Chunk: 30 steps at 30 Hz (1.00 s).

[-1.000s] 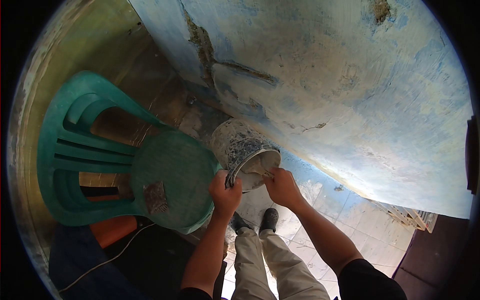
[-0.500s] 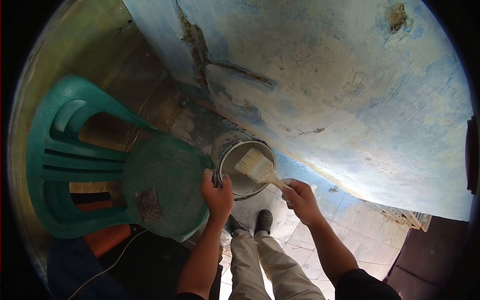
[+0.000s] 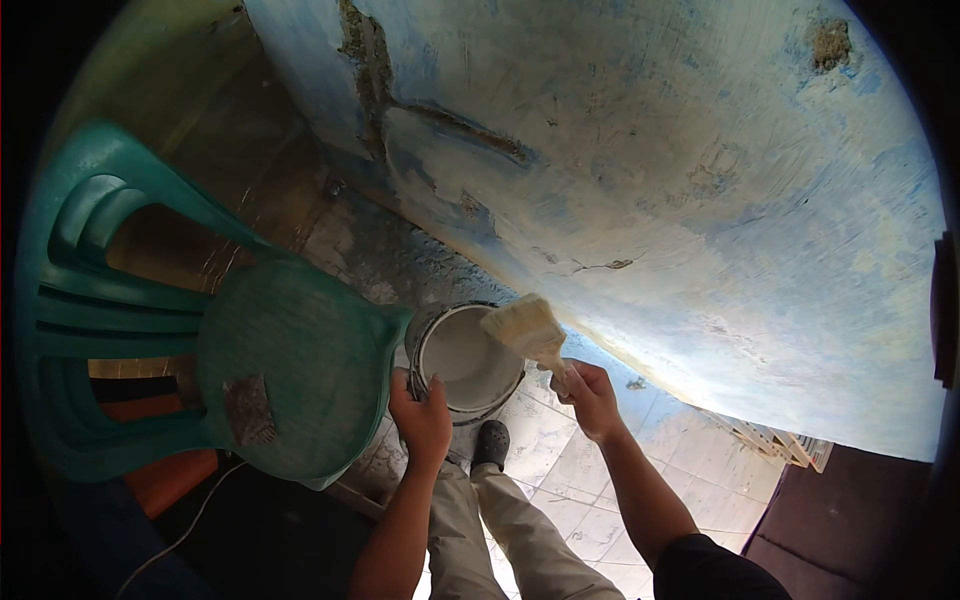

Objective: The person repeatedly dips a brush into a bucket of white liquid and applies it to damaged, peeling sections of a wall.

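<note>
My left hand [image 3: 421,414] grips the near left rim of a round bucket [image 3: 414,345], thumb over the edge. Inside lies a pale, whitish liquid [image 3: 465,360]. In my right hand [image 3: 590,398] is the handle of a wide paintbrush [image 3: 527,328] with cream bristles. The brush tilts up and to the left, its bristles overlapping the bucket's right rim in this view. Beyond the bucket rises a patchy blue-white wall [image 3: 640,170] with a deep crack [image 3: 455,127] and chipped spots.
A green plastic chair [image 3: 300,370] stands left of the bucket, with a small brownish worn block [image 3: 249,408] on its seat. Pale floor tiles [image 3: 560,455] lie below, where a dark clog [image 3: 491,444] shows. A cable [image 3: 185,535] runs at lower left, and a slatted rack [image 3: 765,440] leans at right.
The brush has come up from inside the bucket towards its right rim, nearer the wall. The view has shifted, so chair and bucket appear further left.
</note>
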Motion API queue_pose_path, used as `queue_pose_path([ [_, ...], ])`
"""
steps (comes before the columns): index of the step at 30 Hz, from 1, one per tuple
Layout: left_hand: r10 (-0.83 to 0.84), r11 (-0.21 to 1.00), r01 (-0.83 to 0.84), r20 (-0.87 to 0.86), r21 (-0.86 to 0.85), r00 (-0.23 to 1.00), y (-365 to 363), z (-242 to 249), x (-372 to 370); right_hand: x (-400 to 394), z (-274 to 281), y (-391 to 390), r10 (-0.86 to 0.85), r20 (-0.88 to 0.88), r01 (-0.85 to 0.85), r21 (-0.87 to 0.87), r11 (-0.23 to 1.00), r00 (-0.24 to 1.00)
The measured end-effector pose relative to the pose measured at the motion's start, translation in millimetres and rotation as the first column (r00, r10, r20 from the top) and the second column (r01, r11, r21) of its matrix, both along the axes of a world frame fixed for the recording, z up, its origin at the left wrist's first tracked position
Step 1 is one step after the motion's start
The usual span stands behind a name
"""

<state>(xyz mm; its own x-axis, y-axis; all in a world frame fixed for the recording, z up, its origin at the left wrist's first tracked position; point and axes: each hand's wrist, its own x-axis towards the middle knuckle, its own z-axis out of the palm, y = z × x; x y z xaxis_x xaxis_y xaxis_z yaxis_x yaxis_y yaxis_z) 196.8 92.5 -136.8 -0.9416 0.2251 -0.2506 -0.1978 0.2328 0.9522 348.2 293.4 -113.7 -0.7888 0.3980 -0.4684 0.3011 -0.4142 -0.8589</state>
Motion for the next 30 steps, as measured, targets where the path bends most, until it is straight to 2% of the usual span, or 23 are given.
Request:
queue_pose_path([
  [2,0.041,0.998,-0.042,-0.024,-0.045,0.999,-2.0,-4.4,12.8,-12.0,-13.7,0.3,-0.1,-0.044,0.103,0.076,0.992,0.994],
  [5,0.115,0.993,-0.115,-0.034,-0.021,0.993,-4.8,-37.6,35.5,-36.3,-34.7,11.5,-0.17,-0.124,0.18,0.079,0.98,0.978],
  [7,0.125,0.991,-0.125,0.021,0.037,0.992,-2.4,-46.9,40.8,-50.5,-44.2,20.1,-0.156,-0.066,0.164,0.139,0.977,0.986],
  [8,0.126,0.991,-0.128,0.037,0.034,0.991,-0.8,-52.2,43.0,-57.2,-49.4,24.3,-0.116,0.065,0.083,0.378,0.922,0.991],
  [9,0.127,0.991,-0.129,0.052,0.031,0.991,0.7,-55.6,42.8,-64.9,-53.0,28.4,-0.108,0.199,-0.03,0.583,0.812,0.974],
  [10,0.127,0.991,-0.128,0.057,0.031,0.99,1.5,-60.2,39.9,-71.8,-53.9,31.9,-0.058,0.241,-0.144,0.738,0.659,0.969],
  [14,0.044,0.999,-0.047,0.08,0.028,0.996,5.0,-75.0,18.7,-97.6,-84.6,52.2,-0.039,0.297,-0.216,0.772,0.598,0.954],
  [17,0.018,1.0,-0.019,0.043,0.02,0.999,2.0,-79.5,8.0,-116.3,-128.4,63.8,0.016,0.234,-0.192,0.754,0.629,0.972],
  [19,0.017,1.0,-0.018,0.029,0.021,0.999,-1.7,-81.9,2.4,-133.6,-149.5,66.4,0.044,0.367,-0.212,0.429,0.878,0.929],
  [20,0.0,1.0,0.0,0.024,-0.005,1.0,-5.8,-83.1,2.8,-139.9,-157.4,62.5,0.024,0.35,-0.107,0.222,0.969,0.937],
  [21,-0.013,1.0,0.014,0.019,-0.026,1.0,-9.2,-86.7,3.8,-148.9,-163.8,58.8,-0.001,0.336,-0.001,0.006,1.0,0.942],
  [22,0.008,1.0,-0.007,0.042,-0.026,0.999,-12.4,-94.4,9.0,-157.3,-174.9,55.9,0.007,0.288,0.041,-0.162,0.986,0.957],
  [23,-0.026,0.997,0.033,0.104,-0.069,0.994,-14.8,-80.0,8.6,-164.5,-183.6,52.4,0.008,0.242,0.074,-0.329,0.941,0.97],
  [24,-0.036,0.994,0.048,0.123,-0.097,0.992,-18.1,-76.6,10.1,-173.3,-186.4,48.8,0.023,0.255,0.06,-0.312,0.948,0.967],
  [26,-0.04,0.991,0.059,0.145,-0.123,0.989,-26.8,-81.3,15.6,-188.9,-190.5,38.7,-0.125,0.24,0.223,-0.442,0.869,0.963],
  [30,-0.008,0.99,0.027,0.138,-0.139,0.99,-42.8,-95.4,26.4,-209.8,-216.5,36.4,-0.177,0.118,0.213,-0.527,0.823,0.977],
])
